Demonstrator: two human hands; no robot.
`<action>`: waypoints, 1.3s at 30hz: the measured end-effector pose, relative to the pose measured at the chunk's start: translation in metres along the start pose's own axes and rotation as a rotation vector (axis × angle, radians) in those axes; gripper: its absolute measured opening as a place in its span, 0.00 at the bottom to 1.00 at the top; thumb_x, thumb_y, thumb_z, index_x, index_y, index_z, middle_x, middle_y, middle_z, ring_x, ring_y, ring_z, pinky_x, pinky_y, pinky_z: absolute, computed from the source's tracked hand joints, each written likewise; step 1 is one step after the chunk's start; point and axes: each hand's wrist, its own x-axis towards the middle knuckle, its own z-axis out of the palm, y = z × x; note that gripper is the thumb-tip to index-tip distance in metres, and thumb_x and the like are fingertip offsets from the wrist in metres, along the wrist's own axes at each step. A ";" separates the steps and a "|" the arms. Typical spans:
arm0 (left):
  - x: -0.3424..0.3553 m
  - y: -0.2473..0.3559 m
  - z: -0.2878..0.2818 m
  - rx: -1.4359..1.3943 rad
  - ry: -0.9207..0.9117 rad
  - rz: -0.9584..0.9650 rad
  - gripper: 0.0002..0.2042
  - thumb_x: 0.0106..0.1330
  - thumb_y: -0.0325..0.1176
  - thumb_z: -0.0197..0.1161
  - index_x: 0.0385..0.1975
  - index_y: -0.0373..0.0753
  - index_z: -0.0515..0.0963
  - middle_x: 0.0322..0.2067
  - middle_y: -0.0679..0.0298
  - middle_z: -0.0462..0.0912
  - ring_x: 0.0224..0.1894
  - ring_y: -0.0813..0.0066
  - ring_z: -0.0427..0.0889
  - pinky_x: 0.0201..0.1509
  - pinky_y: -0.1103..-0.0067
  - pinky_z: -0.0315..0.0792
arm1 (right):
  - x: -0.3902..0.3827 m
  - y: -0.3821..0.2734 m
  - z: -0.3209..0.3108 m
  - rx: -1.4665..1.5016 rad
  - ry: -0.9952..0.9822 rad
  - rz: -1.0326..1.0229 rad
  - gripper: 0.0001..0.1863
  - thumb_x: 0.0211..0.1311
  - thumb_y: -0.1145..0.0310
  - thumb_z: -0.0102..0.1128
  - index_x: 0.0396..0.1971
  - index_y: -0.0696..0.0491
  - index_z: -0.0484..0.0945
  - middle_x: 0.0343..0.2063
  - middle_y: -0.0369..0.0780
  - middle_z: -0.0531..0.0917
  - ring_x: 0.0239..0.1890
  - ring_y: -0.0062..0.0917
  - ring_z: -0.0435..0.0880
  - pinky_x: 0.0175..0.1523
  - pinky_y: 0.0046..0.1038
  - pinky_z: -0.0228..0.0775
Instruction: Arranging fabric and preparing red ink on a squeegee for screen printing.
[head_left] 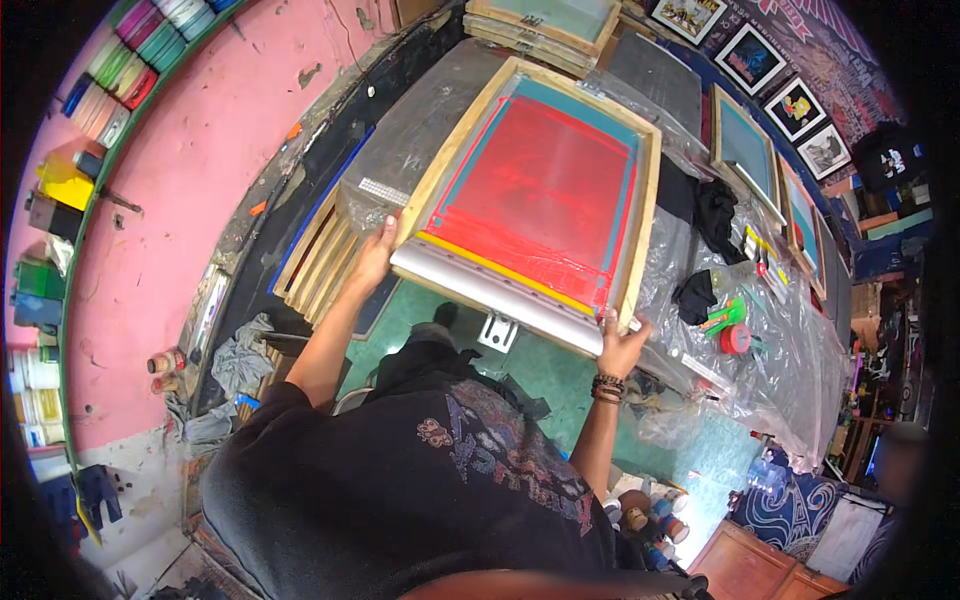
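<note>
A wooden-framed printing screen is tilted toward me at the table's near edge. Red covers most of its mesh, with teal along the margins. Across its near end runs a long silver bar with a yellow strip above it. My left hand grips the near left corner, thumb on top and fingers hidden beneath. At the near right corner, my right hand is closed around the frame beside the bar's end; bracelets circle that wrist. Whether the hands also press on the bar, I cannot tell.
Plastic sheeting covers the table. Right of the screen lie black cloths, a red tape roll and a green tool. More framed screens lean behind. Stacked frames stand left; ink tubs fill wall shelves.
</note>
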 end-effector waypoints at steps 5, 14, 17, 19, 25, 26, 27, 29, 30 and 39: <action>0.032 -0.022 -0.037 -0.067 0.013 -0.065 0.49 0.68 0.72 0.42 0.64 0.23 0.66 0.62 0.38 0.71 0.67 0.54 0.69 0.70 0.68 0.61 | -0.008 -0.028 0.043 -0.073 -0.015 -0.040 0.35 0.60 0.44 0.66 0.58 0.48 0.63 0.35 0.57 0.85 0.43 0.57 0.83 0.48 0.48 0.72; 0.100 -0.031 -0.097 -0.028 0.039 -0.046 0.49 0.67 0.74 0.41 0.67 0.26 0.64 0.63 0.42 0.71 0.67 0.56 0.69 0.69 0.69 0.61 | -0.007 -0.083 0.136 -0.199 -0.041 0.021 0.35 0.59 0.43 0.66 0.57 0.48 0.63 0.32 0.54 0.85 0.40 0.55 0.84 0.45 0.48 0.72; 0.130 -0.041 -0.114 -0.034 0.029 -0.024 0.49 0.67 0.74 0.41 0.67 0.26 0.64 0.62 0.42 0.72 0.66 0.56 0.70 0.69 0.70 0.62 | -0.012 -0.098 0.162 -0.189 -0.035 0.018 0.35 0.59 0.44 0.67 0.57 0.48 0.63 0.28 0.52 0.84 0.36 0.53 0.84 0.42 0.47 0.71; 0.152 -0.047 -0.127 -0.064 -0.072 -0.016 0.49 0.67 0.73 0.42 0.67 0.26 0.63 0.62 0.43 0.72 0.66 0.57 0.71 0.69 0.69 0.62 | -0.013 -0.107 0.179 -0.176 -0.025 0.016 0.34 0.59 0.46 0.68 0.56 0.49 0.63 0.23 0.49 0.82 0.31 0.51 0.83 0.39 0.46 0.71; 0.201 -0.064 -0.141 -0.216 -0.078 -0.100 0.50 0.66 0.72 0.46 0.67 0.24 0.63 0.64 0.45 0.70 0.67 0.58 0.69 0.70 0.70 0.60 | -0.014 -0.125 0.219 -0.133 0.024 -0.001 0.33 0.59 0.48 0.68 0.54 0.51 0.64 0.22 0.48 0.82 0.29 0.49 0.83 0.37 0.45 0.71; 0.208 -0.063 -0.144 -0.219 -0.088 -0.101 0.50 0.66 0.72 0.46 0.67 0.24 0.63 0.64 0.45 0.70 0.67 0.58 0.69 0.70 0.70 0.60 | -0.015 -0.127 0.224 -0.124 0.028 0.021 0.33 0.59 0.48 0.69 0.54 0.51 0.64 0.22 0.48 0.82 0.29 0.49 0.83 0.37 0.45 0.71; 0.214 -0.062 -0.146 -0.150 -0.078 -0.088 0.49 0.66 0.72 0.46 0.66 0.24 0.65 0.62 0.45 0.72 0.65 0.59 0.70 0.68 0.71 0.62 | -0.015 -0.127 0.229 -0.134 0.022 0.029 0.33 0.59 0.48 0.69 0.54 0.51 0.64 0.22 0.48 0.82 0.29 0.49 0.83 0.37 0.45 0.71; 0.223 -0.060 -0.149 -0.082 -0.074 -0.081 0.49 0.66 0.73 0.47 0.64 0.25 0.67 0.61 0.46 0.73 0.63 0.60 0.72 0.67 0.71 0.64 | -0.015 -0.127 0.238 -0.140 0.060 -0.007 0.33 0.59 0.47 0.68 0.54 0.51 0.64 0.25 0.48 0.83 0.30 0.48 0.84 0.37 0.44 0.71; 0.226 -0.058 -0.150 -0.113 -0.075 -0.056 0.48 0.66 0.73 0.47 0.63 0.25 0.69 0.59 0.47 0.75 0.61 0.61 0.74 0.64 0.72 0.66 | -0.014 -0.125 0.242 -0.155 0.071 0.002 0.33 0.59 0.47 0.68 0.54 0.51 0.64 0.25 0.48 0.83 0.30 0.48 0.84 0.37 0.44 0.71; 0.264 -0.063 -0.151 -0.047 -0.043 -0.157 0.48 0.66 0.73 0.45 0.63 0.26 0.68 0.55 0.48 0.78 0.56 0.63 0.77 0.60 0.72 0.69 | -0.003 -0.104 0.287 -0.145 0.066 -0.043 0.38 0.60 0.46 0.68 0.55 0.61 0.65 0.38 0.55 0.81 0.39 0.45 0.83 0.47 0.41 0.72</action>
